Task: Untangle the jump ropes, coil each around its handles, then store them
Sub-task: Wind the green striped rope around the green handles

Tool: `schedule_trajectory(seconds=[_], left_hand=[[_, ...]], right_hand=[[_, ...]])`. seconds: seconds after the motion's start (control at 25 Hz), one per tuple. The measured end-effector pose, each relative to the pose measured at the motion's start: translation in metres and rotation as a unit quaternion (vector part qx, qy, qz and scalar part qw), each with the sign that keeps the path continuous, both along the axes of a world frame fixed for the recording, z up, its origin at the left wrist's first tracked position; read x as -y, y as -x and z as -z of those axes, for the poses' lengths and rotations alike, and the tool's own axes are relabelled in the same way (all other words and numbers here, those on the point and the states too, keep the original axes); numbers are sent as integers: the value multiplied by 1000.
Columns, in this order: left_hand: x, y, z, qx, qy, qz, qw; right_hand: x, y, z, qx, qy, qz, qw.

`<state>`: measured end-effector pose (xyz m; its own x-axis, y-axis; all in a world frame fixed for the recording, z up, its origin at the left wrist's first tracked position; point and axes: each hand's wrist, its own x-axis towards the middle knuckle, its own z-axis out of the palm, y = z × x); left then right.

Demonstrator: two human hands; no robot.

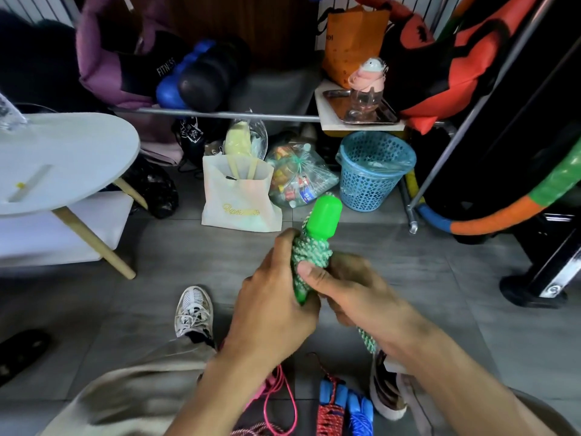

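Between both hands, above the grey tiled floor (408, 253), sits the green jump rope (309, 256): its green-and-white braided cord is wound in tight turns round glossy green plastic handles (325, 215), whose rounded top points away from the person. The left hand (273, 297) curls round the lower part of the bundle, and the right hand (342, 284) grips it from the other side, thumb pressed on the coils. A loose tail of the same cord (367, 338) hangs under the right wrist.

Nearer the person than the bundle, on the floor, lie a thin pink rope (279, 401) in open loops and a red-and-blue woven rope wrapped on blue handles (342, 407). A white sneaker (193, 309) rests left of the bundle. Beyond it stand a white tote bag (239, 199), a clear plastic bag of packets (298, 180) and a blue perforated basket (371, 171) with a liner. A round white table (63, 158) on wooden legs stands far left.
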<state>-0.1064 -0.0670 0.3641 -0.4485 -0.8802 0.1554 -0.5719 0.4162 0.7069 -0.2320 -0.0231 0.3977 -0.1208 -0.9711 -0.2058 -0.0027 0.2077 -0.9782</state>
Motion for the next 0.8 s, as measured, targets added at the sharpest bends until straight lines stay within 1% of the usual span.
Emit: schedule_trajectory(seconds=[0.04,0.08,0.12,0.16,0.2,0.24,0.28,0.32,0.44,0.56,0.68,0.8], left_hand=[[4,-4,-3,-102,-92,52,989],[6,-9,-7,-213,-195,111,951],[9,-13,-11,-308,-275,155,897],[9,-15,-14,-370,-334,180,848],[9,-16,-16,-406,-371,189,813],[7,-15,-18,-425,-389,183,797],[5,-13,-18,-434,-390,157,797],[3,-11,-17,-434,-375,123,810],[3,-5,-13,-406,-308,54,859],[3,-1,-11,-345,-226,41,910],[6,-1,-12,-307,-181,48,933],[13,-4,-8,-288,-161,40,943]], right_hand=[[1,6,0,9,6,-5,1000],[1,11,-1,26,11,-12,1000],[1,16,-3,53,17,-24,998],[-1,17,-5,80,21,-41,996],[-2,17,-5,98,25,-60,993],[-2,16,-6,103,26,-74,992],[-1,15,-5,94,17,-80,992],[1,15,-4,80,1,-77,994],[3,18,0,28,-47,-51,997],[1,19,4,-12,-64,13,998],[-3,15,6,-30,-32,69,997],[-7,15,1,3,22,170,985]])
